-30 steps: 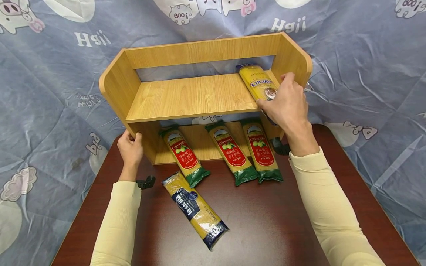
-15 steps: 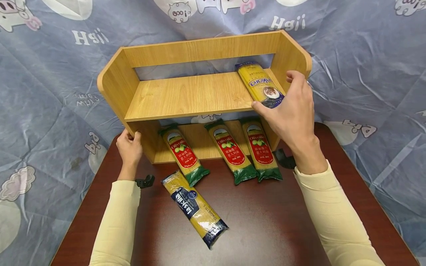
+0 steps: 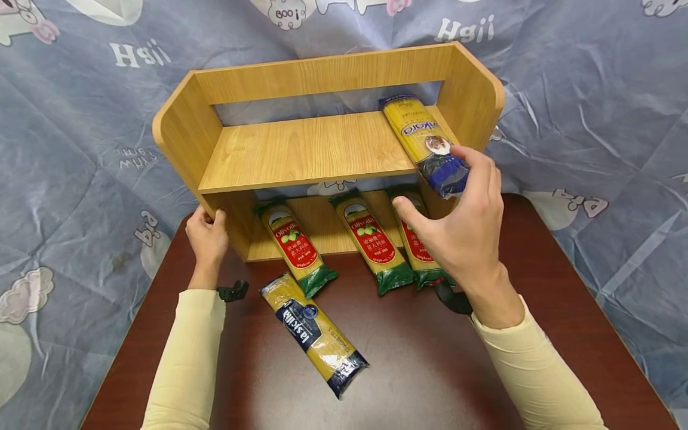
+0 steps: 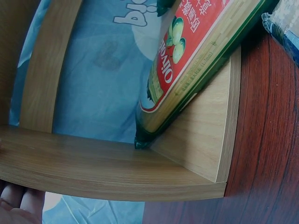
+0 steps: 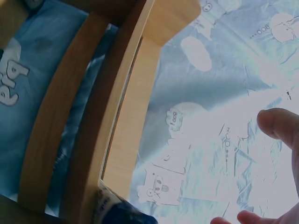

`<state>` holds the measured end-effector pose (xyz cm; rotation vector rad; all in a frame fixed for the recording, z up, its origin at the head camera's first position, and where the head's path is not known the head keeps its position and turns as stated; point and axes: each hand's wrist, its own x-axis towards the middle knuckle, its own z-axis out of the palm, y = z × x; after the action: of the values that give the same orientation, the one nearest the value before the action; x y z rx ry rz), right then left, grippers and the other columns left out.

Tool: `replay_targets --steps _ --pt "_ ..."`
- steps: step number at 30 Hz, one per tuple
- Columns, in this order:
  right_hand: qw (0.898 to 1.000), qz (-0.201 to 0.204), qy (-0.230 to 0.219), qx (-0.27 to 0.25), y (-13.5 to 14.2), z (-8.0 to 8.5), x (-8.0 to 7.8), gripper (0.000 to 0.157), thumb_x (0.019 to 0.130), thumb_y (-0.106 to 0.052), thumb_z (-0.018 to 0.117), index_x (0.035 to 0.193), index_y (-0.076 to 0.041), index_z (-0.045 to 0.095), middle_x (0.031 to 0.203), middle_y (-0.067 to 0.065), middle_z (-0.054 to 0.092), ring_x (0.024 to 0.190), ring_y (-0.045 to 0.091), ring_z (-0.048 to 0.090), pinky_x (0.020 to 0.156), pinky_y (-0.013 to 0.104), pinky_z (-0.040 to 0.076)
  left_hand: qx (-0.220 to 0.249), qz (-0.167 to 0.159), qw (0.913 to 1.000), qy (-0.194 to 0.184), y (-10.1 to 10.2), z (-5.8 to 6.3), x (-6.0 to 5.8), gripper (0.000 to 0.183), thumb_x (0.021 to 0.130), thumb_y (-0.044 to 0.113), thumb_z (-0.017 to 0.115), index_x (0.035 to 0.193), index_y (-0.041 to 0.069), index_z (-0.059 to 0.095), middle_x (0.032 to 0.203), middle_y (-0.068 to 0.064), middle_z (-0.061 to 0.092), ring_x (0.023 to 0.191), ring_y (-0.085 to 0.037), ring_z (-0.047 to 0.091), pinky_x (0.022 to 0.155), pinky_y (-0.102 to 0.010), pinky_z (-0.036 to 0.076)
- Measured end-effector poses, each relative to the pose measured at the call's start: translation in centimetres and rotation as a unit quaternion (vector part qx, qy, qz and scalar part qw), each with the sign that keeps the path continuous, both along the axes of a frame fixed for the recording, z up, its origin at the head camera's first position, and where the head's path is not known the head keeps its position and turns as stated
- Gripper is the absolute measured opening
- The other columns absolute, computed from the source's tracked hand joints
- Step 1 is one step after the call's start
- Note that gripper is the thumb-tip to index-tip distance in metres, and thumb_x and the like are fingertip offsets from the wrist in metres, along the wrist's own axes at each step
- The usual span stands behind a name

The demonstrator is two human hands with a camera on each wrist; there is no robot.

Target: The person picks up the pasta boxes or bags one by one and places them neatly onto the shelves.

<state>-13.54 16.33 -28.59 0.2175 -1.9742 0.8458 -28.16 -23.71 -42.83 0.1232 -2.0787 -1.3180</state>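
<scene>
A two-tier wooden shelf (image 3: 306,149) stands on the table. My left hand (image 3: 208,239) grips the lower part of its left side panel; in the left wrist view curled fingers (image 4: 29,203) show at the panel's edge. A yellow and blue spaghetti packet (image 3: 412,130) lies on the upper tier at the right, its blue end poking over the front edge. My right hand (image 3: 464,233) is in front of that end, thumb and fingers spread, nothing held. From the right wrist, the packet's blue end (image 5: 124,212) shows apart from the hand.
On the lower tier several green-ended spaghetti packets, the left (image 3: 294,245), middle (image 3: 371,239) and right (image 3: 419,248), stick out over its front. A yellow and navy spaghetti packet (image 3: 317,334) lies on the dark table (image 3: 408,358). A printed cloth (image 3: 80,179) hangs behind.
My right hand has let go of the yellow and blue spaghetti packet and drawn back and down toward me. The packet's blue end now shows. My left hand stays on the panel.
</scene>
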Motion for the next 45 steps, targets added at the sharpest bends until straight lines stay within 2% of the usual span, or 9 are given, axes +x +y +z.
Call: replay_targets --steps 6,10,14,20,24,28,33,37,45 --pt "0.999 0.021 0.027 -0.028 -1.2 -1.4 0.9 0.096 0.074 -0.056 0.08 0.137 0.008 0.048 0.138 0.02 0.053 0.128 0.028 0.046 0.104 0.047 0.038 -0.006 0.027 0.9996 0.011 -1.1 0.8 0.3 0.011 0.092 0.005 0.06 0.091 -0.003 0.068 0.067 0.006 0.058 0.064 -0.001 0.055 0.051 -0.016 0.038" --pt "0.999 0.023 0.016 -0.042 -1.3 -2.3 1.6 0.099 0.075 -0.06 0.078 0.141 0.006 0.045 0.141 0.019 0.05 0.128 0.029 0.044 0.101 0.044 0.036 -0.01 0.02 0.9997 0.007 -1.4 0.9 0.4 0.012 0.093 0.006 0.06 0.093 -0.003 0.069 0.067 0.01 0.059 0.065 0.0 0.056 0.052 -0.016 0.039" --pt "0.999 0.025 0.001 -0.048 -1.1 -3.5 2.4 0.101 0.075 -0.061 0.077 0.141 0.007 0.043 0.14 0.021 0.049 0.129 0.028 0.042 0.103 0.044 0.033 -0.008 0.016 0.9998 -0.007 -1.2 0.6 0.5 0.015 0.094 0.008 0.06 0.097 -0.003 0.071 0.071 0.006 0.063 0.069 0.0 0.059 0.055 -0.016 0.042" --pt "0.996 0.042 -0.022 -0.072 -1.6 -6.0 4.0 0.099 0.07 -0.047 0.084 0.142 0.006 0.042 0.141 0.019 0.05 0.131 0.025 0.042 0.104 0.044 0.031 -0.002 0.014 0.9998 -0.017 -0.9 0.2 0.7 0.015 0.094 0.007 0.06 0.098 -0.004 0.07 0.076 -0.001 0.065 0.071 -0.001 0.06 0.056 -0.016 0.043" --pt "0.992 0.064 -0.044 -0.096 -2.3 -7.8 4.9 0.1 0.067 -0.04 0.087 0.144 0.005 0.041 0.141 0.019 0.049 0.124 0.027 0.044 0.101 0.042 0.032 -0.002 0.017 0.9998 -0.014 -0.8 0.3 0.5 0.015 0.094 0.008 0.06 0.097 -0.002 0.07 0.078 -0.001 0.067 0.071 0.0 0.061 0.056 -0.016 0.044" --pt "0.989 0.07 -0.068 -0.111 -2.8 -9.0 5.4 0.105 0.069 -0.044 0.089 0.146 0.005 0.037 0.143 0.017 0.047 0.124 0.028 0.045 0.101 0.043 0.033 -0.004 0.014 0.9998 -0.013 -0.7 0.5 0.3 0.016 0.094 0.008 0.059 0.098 -0.002 0.071 0.08 -0.001 0.069 0.072 0.0 0.062 0.057 -0.016 0.044" --pt "0.988 0.069 -0.087 -0.106 -3.0 -9.5 5.6 0.109 0.073 -0.055 0.086 0.148 0.004 0.033 0.144 0.019 0.046 0.131 0.031 0.042 0.106 0.047 0.03 -0.006 0.015 0.9998 -0.007 -0.6 0.4 0.2 0.016 0.094 0.006 0.059 0.097 -0.004 0.07 0.079 -0.003 0.067 0.071 -0.001 0.06 0.055 -0.016 0.043" --pt "0.986 0.065 -0.104 -0.112 -3.0 -9.8 5.8 0.112 0.068 -0.045 0.092 0.151 -0.001 0.032 0.145 0.017 0.047 0.133 0.031 0.041 0.107 0.047 0.028 -0.003 0.015 0.9999 -0.007 -0.3 0.3 0.2 0.014 0.094 0.006 0.059 0.096 -0.005 0.069 0.074 0.003 0.064 0.069 -0.001 0.059 0.054 -0.016 0.041" --pt "0.969 0.043 -0.209 -0.127 -3.5 -11.0 6.6 0.129 0.062 -0.038 0.098 0.16 -0.009 0.019 0.155 0.005 0.041 0.14 0.027 0.038 0.111 0.056 0.029 -0.001 0.008 1.0 -0.002 0.3 0.0 -0.2 0.013 0.094 0.005 0.06 0.094 -0.004 0.069 0.072 0.003 0.062 0.066 -0.002 0.057 0.052 -0.017 0.039"
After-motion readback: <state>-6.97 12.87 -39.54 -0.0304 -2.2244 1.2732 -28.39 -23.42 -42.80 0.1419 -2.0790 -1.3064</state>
